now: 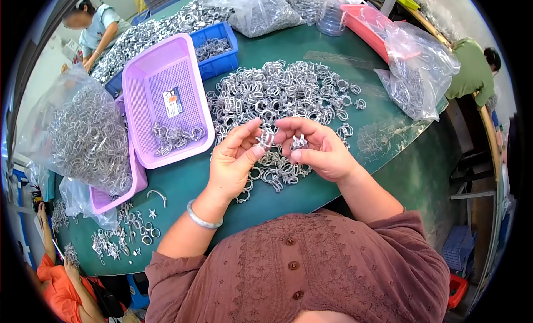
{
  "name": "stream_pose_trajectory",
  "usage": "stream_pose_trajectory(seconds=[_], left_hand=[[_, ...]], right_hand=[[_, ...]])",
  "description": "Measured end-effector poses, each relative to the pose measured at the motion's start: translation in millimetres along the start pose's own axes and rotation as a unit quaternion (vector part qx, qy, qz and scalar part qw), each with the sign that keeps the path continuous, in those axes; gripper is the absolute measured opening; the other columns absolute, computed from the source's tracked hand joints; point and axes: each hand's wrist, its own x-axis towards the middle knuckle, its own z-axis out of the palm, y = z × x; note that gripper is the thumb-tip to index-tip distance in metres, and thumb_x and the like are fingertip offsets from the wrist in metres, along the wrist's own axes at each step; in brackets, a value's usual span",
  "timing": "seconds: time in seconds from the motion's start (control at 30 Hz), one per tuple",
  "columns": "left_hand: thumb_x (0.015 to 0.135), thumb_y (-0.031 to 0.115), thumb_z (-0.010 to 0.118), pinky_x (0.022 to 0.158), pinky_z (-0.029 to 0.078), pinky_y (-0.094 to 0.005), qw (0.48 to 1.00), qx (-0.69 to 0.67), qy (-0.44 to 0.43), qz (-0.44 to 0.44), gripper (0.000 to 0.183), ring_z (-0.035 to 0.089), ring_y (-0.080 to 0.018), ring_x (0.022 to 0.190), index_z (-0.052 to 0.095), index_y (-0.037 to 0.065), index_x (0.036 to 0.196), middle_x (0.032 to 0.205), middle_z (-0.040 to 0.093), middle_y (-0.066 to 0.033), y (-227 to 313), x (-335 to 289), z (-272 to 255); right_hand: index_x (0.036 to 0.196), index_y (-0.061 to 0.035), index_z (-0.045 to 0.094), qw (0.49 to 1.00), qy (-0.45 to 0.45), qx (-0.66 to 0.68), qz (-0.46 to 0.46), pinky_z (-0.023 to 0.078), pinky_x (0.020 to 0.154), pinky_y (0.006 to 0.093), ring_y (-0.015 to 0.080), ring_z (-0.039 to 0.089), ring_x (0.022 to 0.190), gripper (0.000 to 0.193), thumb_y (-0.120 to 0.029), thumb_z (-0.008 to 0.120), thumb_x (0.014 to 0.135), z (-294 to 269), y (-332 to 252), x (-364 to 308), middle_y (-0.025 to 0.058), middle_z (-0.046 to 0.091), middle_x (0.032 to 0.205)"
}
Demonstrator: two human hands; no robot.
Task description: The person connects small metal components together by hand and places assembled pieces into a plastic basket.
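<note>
The green worktop [183, 181] in front of you carries a broad heap of small metal clips [277, 95], and that heap is your landmark. Just on your side of it, both hands are raised over its near edge, so loose pieces sit within a short reach. Your left hand [233, 159] pinches one metal clip [267, 138] between thumb and forefinger, fingers clamped on it; your right hand [319, 151] closes its fingers on a second clip [300, 142], the two pieces held close together at eye line for a good look. Left of the heap, a lilac mesh basket [145, 73] holds a few clips, placed close by your left hand. Beyond the heap's left end stands a blue bin [222, 59]; right of the heap lies a clear bag of clips [413, 81].
</note>
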Motion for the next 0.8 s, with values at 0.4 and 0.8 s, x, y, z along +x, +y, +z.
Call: stream_pose_trajectory(seconds=[0.4,0.8], left_hand=[[0.084,0.005,0.058,0.064,0.045,-0.0219,0.982,-0.092,0.024,-0.164,0.021,0.053,-0.0093,0.079,0.057,0.003,0.105,0.092,0.057,-0.003,18.4,2.3,4.2],[0.08,0.0,0.061,0.067,0.044,-0.0216,0.945,0.316,0.0,0.083,0.028,0.05,-0.008,0.069,0.061,0.001,0.108,0.098,0.051,-0.0064,17.6,5.9,13.9]], right_hand=[[0.137,-0.0036,0.029,0.998,-0.014,0.05,-0.038,0.045,0.089,0.0336,0.0215,0.054,0.104,0.06,0.005,0.052,0.083,-2.8,7.1,7.7,0.0148,0.052,0.116],[0.141,-0.0056,0.019,0.997,-0.044,0.064,-0.015,0.048,0.086,0.0326,0.019,0.058,0.097,0.068,0.005,0.053,0.083,0.3,8.2,8.6,0.0146,0.052,0.115]])
